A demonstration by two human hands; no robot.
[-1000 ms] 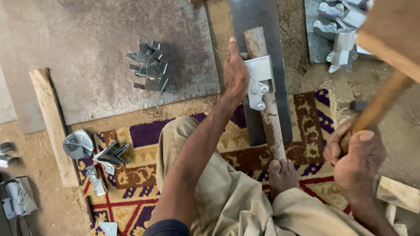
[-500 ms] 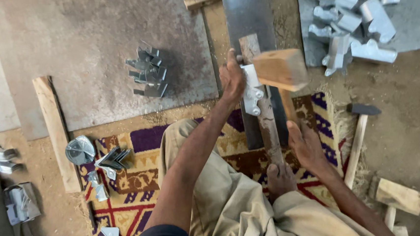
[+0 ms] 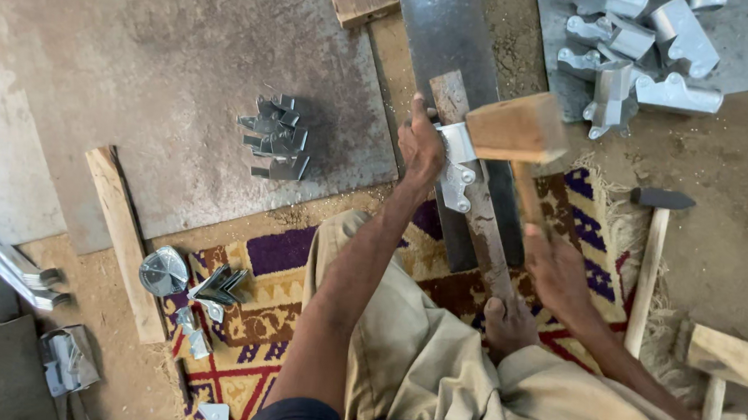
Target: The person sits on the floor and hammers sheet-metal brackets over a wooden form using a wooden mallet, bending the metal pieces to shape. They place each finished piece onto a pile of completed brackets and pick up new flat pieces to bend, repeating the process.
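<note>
Mallet (image 3: 516, 126) on bracket (image 3: 456, 159) — hammer (image 3: 652, 247) aside.

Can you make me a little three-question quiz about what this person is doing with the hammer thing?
1. True or false: the right hand holds a wooden mallet.
2. What does the left hand press down? A) a folded metal piece B) a rope C) a cup
3. Which tool lies unused on the rug's right edge?

Key: 1 true. 2 A, held on the long iron bar. 3 The metal-headed hammer.
</note>
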